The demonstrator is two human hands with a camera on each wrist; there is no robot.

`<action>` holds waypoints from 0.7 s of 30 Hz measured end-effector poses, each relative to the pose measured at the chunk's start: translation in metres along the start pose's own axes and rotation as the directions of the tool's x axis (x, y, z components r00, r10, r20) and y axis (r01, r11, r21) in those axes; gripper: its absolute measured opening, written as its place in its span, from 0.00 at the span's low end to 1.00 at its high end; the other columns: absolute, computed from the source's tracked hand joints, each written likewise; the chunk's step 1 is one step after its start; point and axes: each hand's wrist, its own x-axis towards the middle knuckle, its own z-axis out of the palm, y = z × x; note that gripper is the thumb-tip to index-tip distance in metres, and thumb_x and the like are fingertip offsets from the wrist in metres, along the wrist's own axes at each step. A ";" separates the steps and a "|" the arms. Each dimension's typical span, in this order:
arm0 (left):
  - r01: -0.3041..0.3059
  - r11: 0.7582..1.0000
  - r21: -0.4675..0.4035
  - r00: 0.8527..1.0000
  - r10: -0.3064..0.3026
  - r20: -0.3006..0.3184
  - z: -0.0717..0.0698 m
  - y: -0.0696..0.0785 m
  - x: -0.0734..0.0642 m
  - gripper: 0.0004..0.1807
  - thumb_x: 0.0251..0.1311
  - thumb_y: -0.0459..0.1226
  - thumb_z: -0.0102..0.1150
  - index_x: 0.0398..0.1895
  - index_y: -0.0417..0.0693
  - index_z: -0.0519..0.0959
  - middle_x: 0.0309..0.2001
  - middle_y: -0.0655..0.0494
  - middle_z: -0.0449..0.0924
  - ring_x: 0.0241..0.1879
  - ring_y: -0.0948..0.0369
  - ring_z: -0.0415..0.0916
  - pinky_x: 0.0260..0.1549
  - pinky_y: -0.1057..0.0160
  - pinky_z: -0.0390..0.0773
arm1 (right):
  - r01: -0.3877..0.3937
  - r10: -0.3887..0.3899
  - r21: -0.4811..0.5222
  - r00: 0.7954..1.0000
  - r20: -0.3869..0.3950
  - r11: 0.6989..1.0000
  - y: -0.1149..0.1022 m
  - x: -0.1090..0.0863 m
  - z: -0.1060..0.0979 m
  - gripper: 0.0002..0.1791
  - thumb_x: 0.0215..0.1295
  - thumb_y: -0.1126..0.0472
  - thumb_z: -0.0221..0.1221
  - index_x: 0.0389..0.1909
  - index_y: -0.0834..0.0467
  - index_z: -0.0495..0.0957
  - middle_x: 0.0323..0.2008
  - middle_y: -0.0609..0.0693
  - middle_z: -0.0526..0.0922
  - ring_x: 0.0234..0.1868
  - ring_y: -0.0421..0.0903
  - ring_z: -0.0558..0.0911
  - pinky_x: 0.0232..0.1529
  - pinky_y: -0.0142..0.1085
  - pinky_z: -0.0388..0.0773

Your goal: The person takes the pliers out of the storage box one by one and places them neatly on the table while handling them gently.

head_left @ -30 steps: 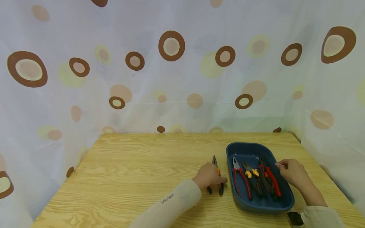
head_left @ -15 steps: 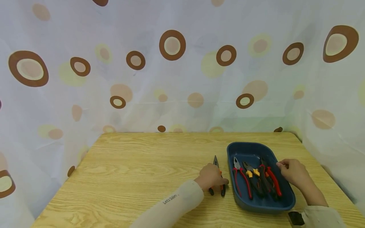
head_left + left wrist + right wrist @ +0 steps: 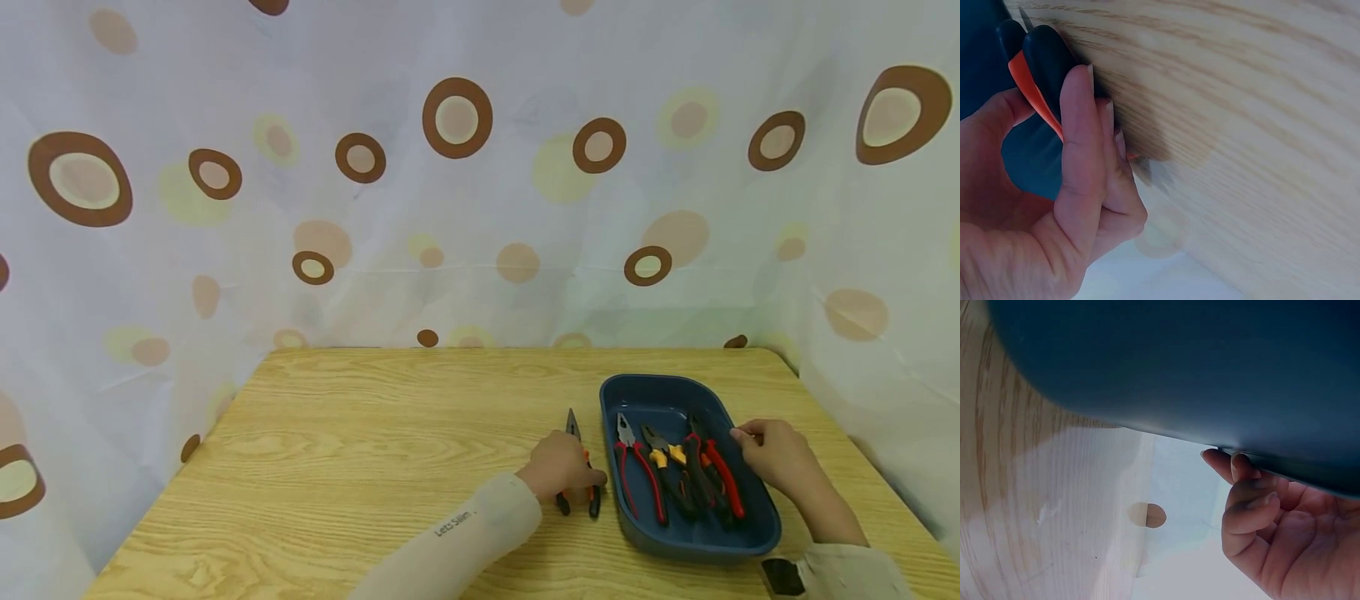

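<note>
My left hand [image 3: 561, 464] holds long-nose pliers [image 3: 1047, 62] with black and orange handles, just left of the blue tray [image 3: 622, 540]. In the left wrist view, the fingers lie along one handle and the thumb is at the other. The pliers' pointed nose shows past the hand in the head view, pointing away from me. At the tray's right side, my right hand [image 3: 776, 454] pinches the rim, as the right wrist view also shows. Inside the tray lie red-handled pliers [image 3: 657, 492], yellow-and-black pliers [image 3: 660, 458] and other black and red pliers [image 3: 723, 479], partly overlapping.
A wood-grain table [image 3: 360, 450] carries the tray on its right part. Its surface extends to the left of my left arm. Behind and along the sides hangs a white curtain [image 3: 465, 208] with brown and pale round spots.
The whole head view has shifted slightly, so everything sits a little further right. My left hand and the pliers have edged slightly nearer the tray. The right hand stays at the rim.
</note>
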 end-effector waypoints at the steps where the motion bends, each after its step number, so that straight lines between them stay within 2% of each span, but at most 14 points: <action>1: 0.001 1.000 -0.002 1.000 -0.001 -0.001 0.000 0.000 0.000 0.32 0.54 0.54 0.65 0.04 0.52 0.59 0.10 0.61 0.55 0.10 0.66 0.57 0.09 0.69 0.58 | 0.000 0.000 0.000 1.000 0.001 1.000 0.000 0.000 0.000 0.21 0.72 0.63 0.48 0.44 0.82 0.73 0.32 0.67 0.79 0.29 0.53 0.77 0.27 0.43 0.72; 13: -0.007 1.000 -0.029 1.000 0.007 -0.009 0.002 -0.001 0.001 0.32 0.56 0.53 0.65 0.04 0.50 0.61 0.10 0.60 0.57 0.10 0.65 0.60 0.10 0.69 0.61 | 0.007 -0.007 -0.001 1.000 -0.009 1.000 0.001 0.000 0.000 0.20 0.72 0.63 0.48 0.42 0.82 0.74 0.31 0.66 0.79 0.28 0.52 0.77 0.26 0.43 0.72; 16: 0.018 1.000 -0.013 1.000 -0.018 0.003 0.002 0.001 0.001 0.32 0.59 0.53 0.62 0.04 0.50 0.63 0.12 0.59 0.61 0.11 0.64 0.61 0.11 0.69 0.62 | 0.006 -0.006 -0.001 1.000 -0.007 1.000 0.001 0.000 0.000 0.20 0.72 0.63 0.48 0.42 0.82 0.73 0.31 0.65 0.79 0.28 0.52 0.77 0.26 0.43 0.72; 21: 0.097 0.995 0.001 0.995 -0.097 0.037 0.002 0.005 0.001 0.30 0.64 0.53 0.57 0.06 0.49 0.68 0.18 0.55 0.69 0.11 0.62 0.67 0.11 0.68 0.67 | 0.004 -0.004 0.001 1.000 -0.005 1.000 0.001 0.000 0.001 0.21 0.73 0.62 0.48 0.44 0.82 0.73 0.31 0.65 0.79 0.28 0.52 0.77 0.26 0.42 0.72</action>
